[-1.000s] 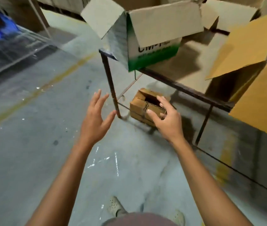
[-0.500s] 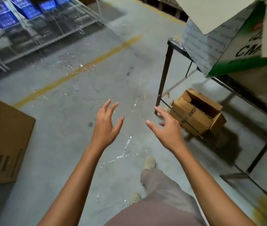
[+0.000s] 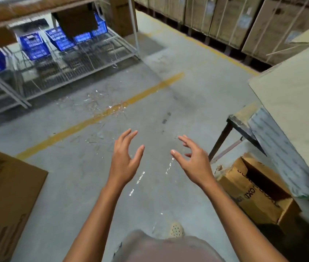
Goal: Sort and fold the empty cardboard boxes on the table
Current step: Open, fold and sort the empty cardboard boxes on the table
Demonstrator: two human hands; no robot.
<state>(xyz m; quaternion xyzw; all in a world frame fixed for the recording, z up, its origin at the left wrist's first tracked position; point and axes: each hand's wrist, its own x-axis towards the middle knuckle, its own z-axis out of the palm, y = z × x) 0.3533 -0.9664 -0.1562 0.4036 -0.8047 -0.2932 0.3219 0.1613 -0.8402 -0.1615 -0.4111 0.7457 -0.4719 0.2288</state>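
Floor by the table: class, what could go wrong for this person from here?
Shiny scraps lie on the floor just ahead of the shoe: a slip is possible. The open brown box sits beside the table leg: a trip hazard. The white box juts past the table and might tip off.

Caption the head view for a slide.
Left hand and right hand hover empty above the floor; an open brown box lies by the table leg, flattened cardboard left.

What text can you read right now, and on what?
No text reads clearly.
Small brown box: black print, upside down, blurred.
White box: fine grey print on its side, too small.
Tall cartons: labels blurred.
Blue crates: white marks blurred.
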